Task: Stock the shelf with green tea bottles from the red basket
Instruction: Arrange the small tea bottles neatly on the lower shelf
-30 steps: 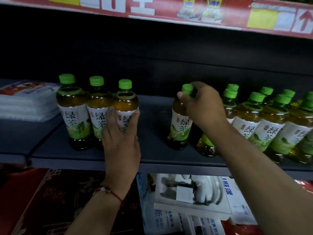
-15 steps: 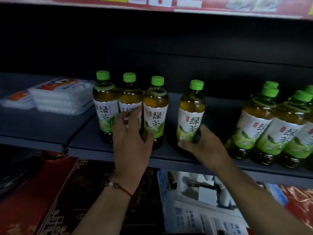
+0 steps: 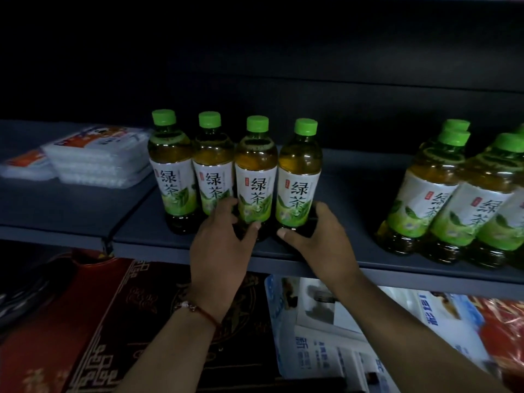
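Several green tea bottles with green caps stand in a tight row on the dark shelf point(image 3: 354, 199). My left hand point(image 3: 219, 245) grips the base of the third bottle point(image 3: 256, 171), thumb on its front. My right hand point(image 3: 317, 236) grips the base of the fourth bottle point(image 3: 300, 177), the rightmost of the row. The first bottle point(image 3: 171, 165) and second bottle point(image 3: 213, 168) stand untouched to the left. A separate cluster of bottles point(image 3: 442, 194) stands at the right. The red basket is not in view.
Stacked clear plastic packs point(image 3: 99, 157) lie on the shelf at the left. A gap of bare shelf separates the row from the right cluster. Below the shelf are red patterned goods point(image 3: 85, 321) and white-blue boxes point(image 3: 326, 350).
My right hand has come off the bottle's cap to its base and slid that bottle left against the row. My left hand has dropped lower on the bottles. The view has shifted left.
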